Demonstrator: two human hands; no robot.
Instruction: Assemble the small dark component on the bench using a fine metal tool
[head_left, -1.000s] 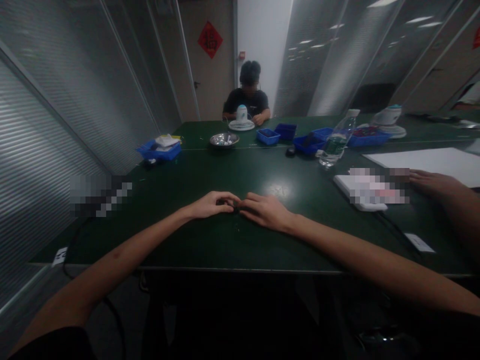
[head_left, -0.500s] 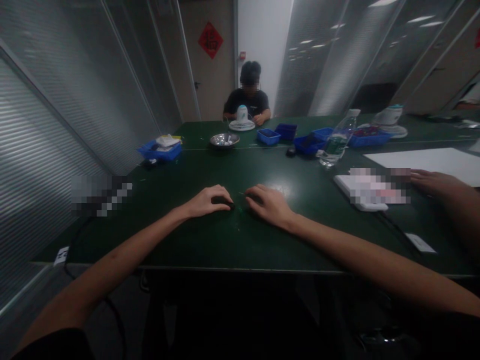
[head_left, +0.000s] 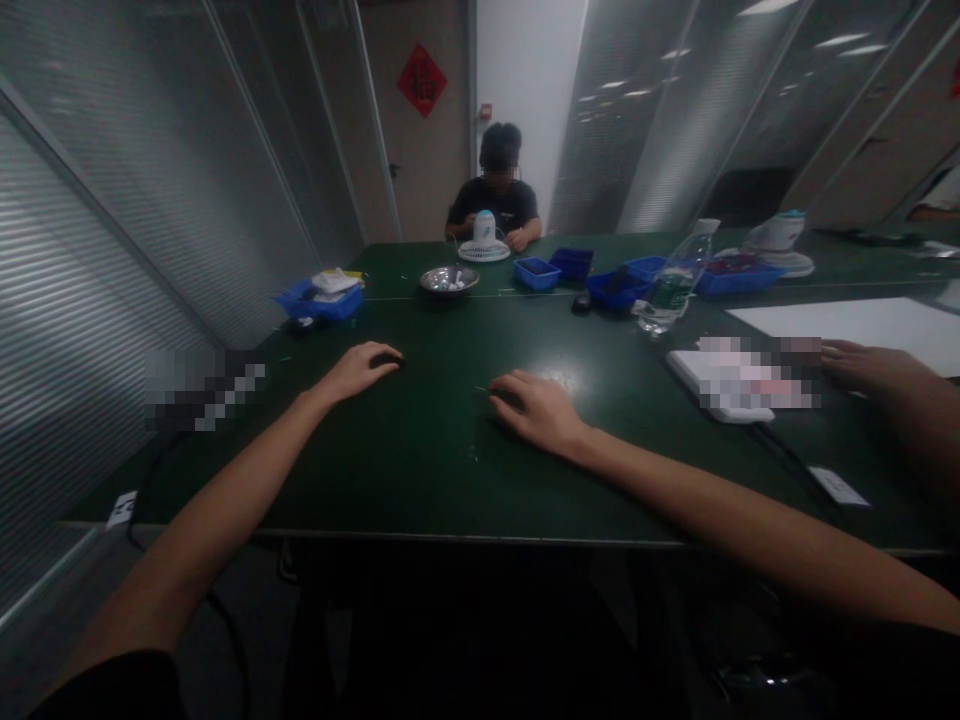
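Left of the table's middle, my left hand (head_left: 358, 370) is just over the green table top (head_left: 420, 470), thumb and fingertips pinched together. A small dark piece (head_left: 399, 360) shows at the tips, too small to name. My right hand (head_left: 541, 412) is low at the table's centre with its fingers curled. From its fingertips a thin light-coloured sliver (head_left: 481, 388) points left; its kind cannot be made out. The two hands are well apart. Small pale specks (head_left: 473, 455) are on the surface between them, nearer the front edge.
A metal bowl (head_left: 430, 289) holds small parts. Blue bins (head_left: 324, 308) stand left and at the back. A bottle (head_left: 667, 300) and a white box (head_left: 705, 385) are at right, near another person's hand (head_left: 862, 362). Across the table a person (head_left: 487, 205) sits behind a fan (head_left: 484, 250).
My left hand has moved left and slightly away from me, carrying the small dark piece away from my right hand. My right hand has hardly moved.
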